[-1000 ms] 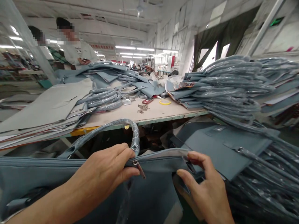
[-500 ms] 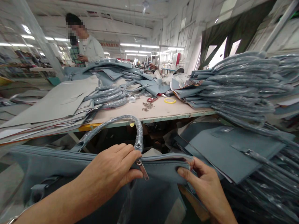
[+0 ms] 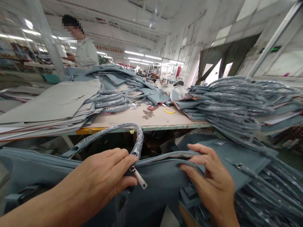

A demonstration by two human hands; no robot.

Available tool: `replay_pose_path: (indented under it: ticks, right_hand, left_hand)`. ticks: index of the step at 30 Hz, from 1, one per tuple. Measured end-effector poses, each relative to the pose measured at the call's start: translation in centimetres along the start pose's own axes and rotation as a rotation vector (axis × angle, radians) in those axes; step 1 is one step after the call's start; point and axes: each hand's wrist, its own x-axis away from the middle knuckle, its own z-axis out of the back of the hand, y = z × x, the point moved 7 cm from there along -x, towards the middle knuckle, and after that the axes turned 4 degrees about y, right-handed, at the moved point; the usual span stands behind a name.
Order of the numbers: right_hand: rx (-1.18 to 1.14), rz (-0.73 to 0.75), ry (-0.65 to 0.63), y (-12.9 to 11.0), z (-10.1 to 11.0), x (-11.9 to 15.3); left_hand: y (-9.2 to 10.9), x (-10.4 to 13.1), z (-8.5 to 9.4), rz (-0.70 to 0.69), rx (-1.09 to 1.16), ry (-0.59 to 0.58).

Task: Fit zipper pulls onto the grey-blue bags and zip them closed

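Blue is the bag, down at 6 o'clock, close to me. My left hand, at 7 o'clock, holds its top edge, with the fingers over the top and the thumb below. The zip pull hangs by that thumb. My right hand, at 4 o'clock, has its thumb and fingers around the far end of the edge. The first finger is up, and I cannot tell how tight the rest hold.

I think the hands are lining up the zip edge. A good move here calls for a firm pinch at each end and the edge kept straight.

Half a second ago, the right hand pinched the end more tightly. Now its fingers are more apart. The pull looked dark then, and now it shines.

The wrapped handle loops up just past the left hand. Past it is the table, with small metal bits, a red box and a yellow ring near 12 o'clock. Grey sheets lie at 9 o'clock. Wrapped loops pile up at 2 o'clock. Far off, at 10 o'clock, a person stands.
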Motion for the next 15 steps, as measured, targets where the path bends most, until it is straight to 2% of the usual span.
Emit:
replay_pose_path:
  ticks: [3, 5, 7, 8, 9, 12, 15]
  right_hand:
    - [0.131, -0.038, -0.043, 0.7, -0.3, 0.6]
    - [0.330, 0.058, 0.037, -0.5, 0.1, 1.0]
    - [0.400, 0.203, 0.084, -2.8, -0.3, 1.7]
    - [0.361, 0.257, 0.041, -3.8, -1.1, 2.2]
    - [0.293, 0.281, -0.054, -4.6, -2.3, 2.7]
    - [0.109, 0.189, -0.339, -5.7, -6.3, 4.1]
    - [-0.018, 0.018, -0.359, -5.6, -8.3, 4.3]
  left_hand:
    - [-0.3, 0.6, -1.1, 0.071, -0.056, -0.102]
    - [-0.5, 0.9, -2.0, 0.089, -0.098, -0.171]
    - [-0.5, 1.0, -2.6, 0.073, -0.122, -0.191]
    - [-0.5, 1.0, -2.8, 0.064, -0.129, -0.185]
    - [-0.3, 1.0, -2.8, 0.057, -0.132, -0.171]
    - [0.1, 0.9, -2.7, 0.048, -0.141, -0.121]
    - [0.7, 0.9, -2.5, 0.016, -0.164, -0.102]
